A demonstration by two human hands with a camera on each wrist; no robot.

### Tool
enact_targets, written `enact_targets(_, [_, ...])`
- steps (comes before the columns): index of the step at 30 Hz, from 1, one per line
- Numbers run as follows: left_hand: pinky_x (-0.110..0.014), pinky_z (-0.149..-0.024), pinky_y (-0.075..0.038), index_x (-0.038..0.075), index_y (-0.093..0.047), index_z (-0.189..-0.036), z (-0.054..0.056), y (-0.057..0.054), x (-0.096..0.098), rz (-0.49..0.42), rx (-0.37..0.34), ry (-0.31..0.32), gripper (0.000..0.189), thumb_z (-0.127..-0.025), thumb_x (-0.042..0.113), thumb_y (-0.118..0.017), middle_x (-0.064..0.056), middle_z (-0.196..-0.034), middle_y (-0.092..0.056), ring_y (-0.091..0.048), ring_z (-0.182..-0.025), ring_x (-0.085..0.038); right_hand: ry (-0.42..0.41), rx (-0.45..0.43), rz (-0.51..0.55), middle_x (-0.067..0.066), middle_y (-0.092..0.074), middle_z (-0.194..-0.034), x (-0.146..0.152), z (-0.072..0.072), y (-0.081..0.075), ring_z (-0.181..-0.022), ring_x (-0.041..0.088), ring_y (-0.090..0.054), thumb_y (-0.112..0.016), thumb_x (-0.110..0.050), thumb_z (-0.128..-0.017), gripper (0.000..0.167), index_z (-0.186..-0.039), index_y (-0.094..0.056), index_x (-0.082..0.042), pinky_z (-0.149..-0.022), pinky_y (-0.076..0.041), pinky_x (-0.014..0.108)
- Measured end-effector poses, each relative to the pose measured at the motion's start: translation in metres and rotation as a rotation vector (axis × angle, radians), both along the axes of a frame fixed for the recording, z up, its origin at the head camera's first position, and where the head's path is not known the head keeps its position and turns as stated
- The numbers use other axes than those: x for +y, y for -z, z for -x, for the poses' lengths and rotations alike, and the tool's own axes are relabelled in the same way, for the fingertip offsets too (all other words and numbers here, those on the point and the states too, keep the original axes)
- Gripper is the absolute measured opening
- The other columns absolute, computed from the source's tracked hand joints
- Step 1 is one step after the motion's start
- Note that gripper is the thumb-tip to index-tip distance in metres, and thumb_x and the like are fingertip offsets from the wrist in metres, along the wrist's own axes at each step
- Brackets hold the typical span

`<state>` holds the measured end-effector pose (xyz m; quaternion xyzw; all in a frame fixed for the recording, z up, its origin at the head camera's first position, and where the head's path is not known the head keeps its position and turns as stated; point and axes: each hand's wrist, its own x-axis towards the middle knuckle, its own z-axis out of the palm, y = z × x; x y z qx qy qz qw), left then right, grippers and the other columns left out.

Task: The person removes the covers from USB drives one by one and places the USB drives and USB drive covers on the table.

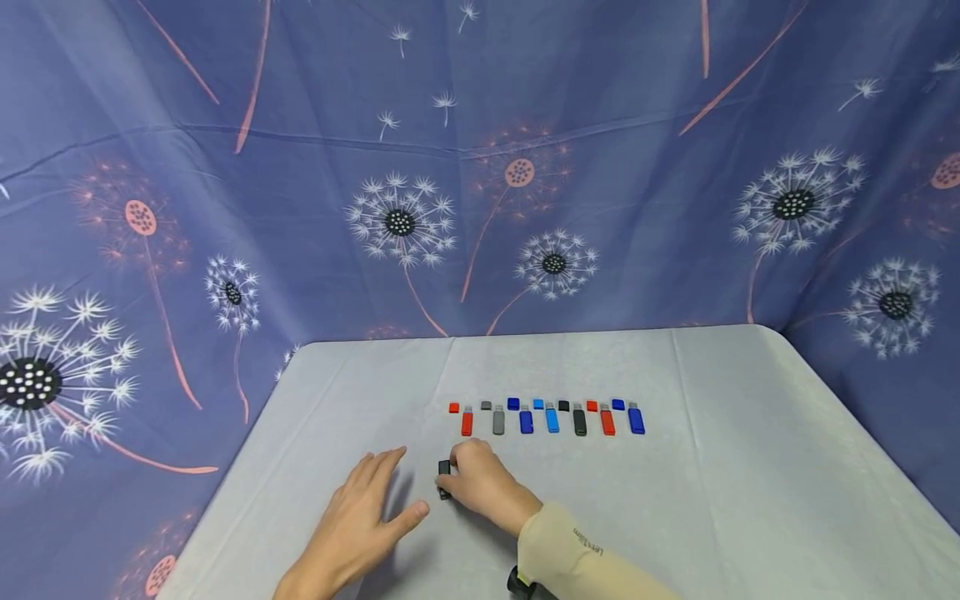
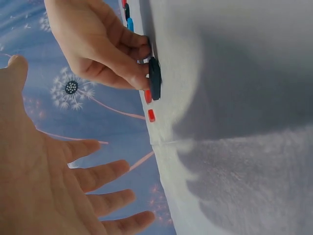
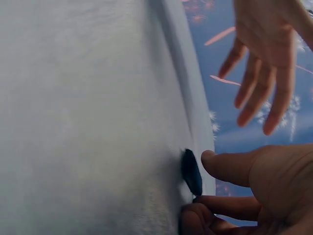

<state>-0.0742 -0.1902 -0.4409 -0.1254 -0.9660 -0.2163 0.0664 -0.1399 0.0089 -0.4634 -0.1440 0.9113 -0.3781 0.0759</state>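
Note:
A black USB stick is on the white tablecloth, nearer the person than the row of other sticks. My right hand holds it with thumb and curled fingers, reaching in from its right. In the left wrist view the dark stick shows beside the right thumb; whether its cap is on I cannot tell. My left hand hovers to the left of the stick, fingers extended and thumb apart, touching nothing. In the right wrist view that left hand hangs with spread fingers.
Farther back stands a row of uncapped USB sticks: red, grey, blue, light blue, black and others. Matching loose caps, such as a red cap, lie behind them. A patterned curtain hangs behind the table.

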Motion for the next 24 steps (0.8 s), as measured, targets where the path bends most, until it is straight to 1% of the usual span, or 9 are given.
enact_targets(3, [-0.071, -0.104, -0.042, 0.012, -0.051, -0.151, 0.000, 0.000, 0.001, -0.001, -0.002, 0.007, 0.075, -0.094, 0.057, -0.068, -0.014, -0.146, -0.058, -0.047, -0.139, -0.049, 0.012, 0.061, -0.057, 0.004, -0.060, -0.083, -0.003, -0.002, 0.003, -0.072, 0.013, -0.051, -0.087, -0.021, -0.083, 0.029, -0.092, -0.072, 0.003, -0.062, -0.046, 0.029])
enact_targets(6, [-0.070, -0.103, -0.043, 0.010, -0.052, -0.149, 0.000, 0.001, 0.002, -0.002, 0.013, 0.011, 0.074, -0.093, 0.055, -0.069, -0.015, -0.144, -0.059, -0.049, -0.138, -0.049, 0.013, 0.110, -0.091, 0.002, -0.059, -0.080, -0.005, -0.005, 0.005, -0.070, 0.011, -0.050, -0.089, -0.021, -0.081, 0.028, -0.087, -0.071, 0.000, -0.060, -0.044, 0.026])
enact_targets(10, [-0.069, -0.102, -0.044, 0.010, -0.053, -0.149, 0.000, 0.002, 0.003, -0.007, 0.037, 0.019, 0.074, -0.092, 0.054, -0.071, -0.016, -0.143, -0.060, -0.050, -0.137, -0.049, 0.006, 0.109, -0.073, -0.001, -0.056, -0.077, -0.007, -0.007, 0.005, -0.069, 0.009, -0.048, -0.088, -0.012, -0.079, 0.020, -0.078, -0.069, -0.004, -0.060, -0.043, 0.025])
enact_targets(14, [-0.069, -0.103, -0.043, 0.011, -0.053, -0.149, 0.001, 0.002, 0.006, -0.012, 0.034, 0.022, 0.075, -0.092, 0.054, -0.071, -0.016, -0.144, -0.059, -0.050, -0.137, -0.048, -0.029, 0.113, -0.029, -0.004, -0.056, -0.071, -0.004, -0.009, 0.006, -0.065, 0.007, -0.048, -0.081, 0.001, -0.075, 0.018, -0.072, -0.065, -0.007, -0.059, -0.044, 0.023])
enact_targets(16, [-0.069, -0.104, -0.043, 0.011, -0.052, -0.150, 0.001, 0.003, 0.008, -0.016, 0.022, 0.022, 0.075, -0.092, 0.055, -0.071, -0.016, -0.145, -0.059, -0.049, -0.138, -0.048, -0.046, 0.100, -0.003, -0.005, -0.057, -0.068, -0.001, -0.011, 0.006, -0.062, 0.006, -0.048, -0.080, 0.004, -0.075, 0.019, -0.072, -0.065, -0.007, -0.057, -0.044, 0.022])
enact_targets(19, [-0.068, -0.106, -0.042, 0.012, -0.052, -0.150, 0.002, 0.003, 0.011, -0.027, -0.008, 0.025, 0.075, -0.092, 0.055, -0.070, -0.014, -0.147, -0.058, -0.049, -0.139, -0.046, -0.067, 0.060, 0.036, -0.006, -0.056, -0.066, 0.007, -0.014, 0.004, -0.060, 0.005, -0.049, -0.080, 0.005, -0.077, 0.019, -0.073, -0.065, -0.008, -0.056, -0.044, 0.022])
enact_targets(24, [-0.065, -0.111, -0.041, 0.014, -0.049, -0.152, 0.004, 0.003, 0.018, -0.075, -0.093, 0.063, 0.076, -0.093, 0.056, -0.069, -0.011, -0.152, -0.054, -0.047, -0.142, -0.040, -0.100, -0.009, 0.083, -0.006, -0.057, -0.066, 0.023, -0.018, -0.001, -0.061, 0.005, -0.050, -0.081, 0.003, -0.081, 0.015, -0.078, -0.069, -0.006, -0.057, -0.045, 0.022])
